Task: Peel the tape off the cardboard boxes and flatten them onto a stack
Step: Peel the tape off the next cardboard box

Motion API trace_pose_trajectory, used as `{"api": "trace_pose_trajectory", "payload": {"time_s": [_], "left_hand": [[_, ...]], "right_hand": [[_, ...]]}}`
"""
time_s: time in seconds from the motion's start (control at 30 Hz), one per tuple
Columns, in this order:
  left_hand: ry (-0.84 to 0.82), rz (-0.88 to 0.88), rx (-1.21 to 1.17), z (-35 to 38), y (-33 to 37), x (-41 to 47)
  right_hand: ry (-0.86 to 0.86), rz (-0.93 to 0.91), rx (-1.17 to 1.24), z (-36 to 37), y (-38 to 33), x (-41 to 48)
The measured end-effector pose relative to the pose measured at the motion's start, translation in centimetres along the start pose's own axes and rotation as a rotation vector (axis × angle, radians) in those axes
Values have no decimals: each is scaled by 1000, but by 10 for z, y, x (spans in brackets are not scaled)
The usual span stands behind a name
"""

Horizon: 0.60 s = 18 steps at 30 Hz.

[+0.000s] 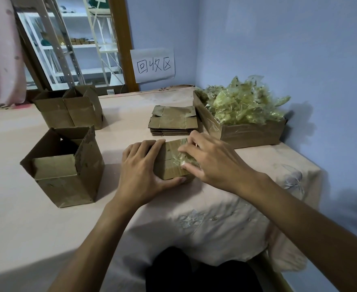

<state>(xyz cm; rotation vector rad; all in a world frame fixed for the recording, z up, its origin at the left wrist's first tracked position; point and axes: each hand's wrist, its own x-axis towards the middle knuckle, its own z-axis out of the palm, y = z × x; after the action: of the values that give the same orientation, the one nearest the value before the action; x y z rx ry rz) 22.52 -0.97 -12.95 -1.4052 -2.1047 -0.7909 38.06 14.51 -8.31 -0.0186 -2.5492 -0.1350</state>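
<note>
Head view shows one small closed box (171, 165) lying on the cloth-covered table (26, 218) straight ahead of the person, between the two hands. The left hand (141, 167) grips the box's left end, fingers curled over the far top edge and thumb pressed along the near side. The right hand (211, 163) rests on the box's right half, its thumb and fingertips pinching a crumpled strip of clear tape (181, 158) that is lifted off the top face. Just beyond the hands lies one stack of flattened boxes (173, 122). To the right of the stack, touching or nearly touching it, sits one wide box (251, 132) heaped with wads of peeled tape (242, 104). Three open boxes stand upright to the left: one near box (68, 175) beside the left hand, and what looks like two far boxes (70, 111) side by side behind it. One paper sign (152, 65) hangs on the wall.
</note>
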Motion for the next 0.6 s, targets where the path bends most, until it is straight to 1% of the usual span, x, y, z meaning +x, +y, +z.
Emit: {"api": "trace_pose_trajectory", "payload": {"time_s": [0.1,0.2,0.33,0.4,0.43,0.5,0.6], "left_hand": [[-5,9,9,1,0,0],[0,21,15,1,1,-1],[6,30,13,0,3,-3],[-5,20,-3,-1,2,-2],[-14,12,-14,-2,1,-2],[-32,2,-28,-3,-1,-1],[-53,4,-37,-3,-1,1]], "right_hand": [[-38,21,87,1,1,0],[-62,20,106,0,3,2],[-12,-39,68,4,3,6],[39,-9,115,6,5,4],[67,38,182,6,7,3],[117,170,393,8,13,-3],[141,384,817,13,18,-11]]}}
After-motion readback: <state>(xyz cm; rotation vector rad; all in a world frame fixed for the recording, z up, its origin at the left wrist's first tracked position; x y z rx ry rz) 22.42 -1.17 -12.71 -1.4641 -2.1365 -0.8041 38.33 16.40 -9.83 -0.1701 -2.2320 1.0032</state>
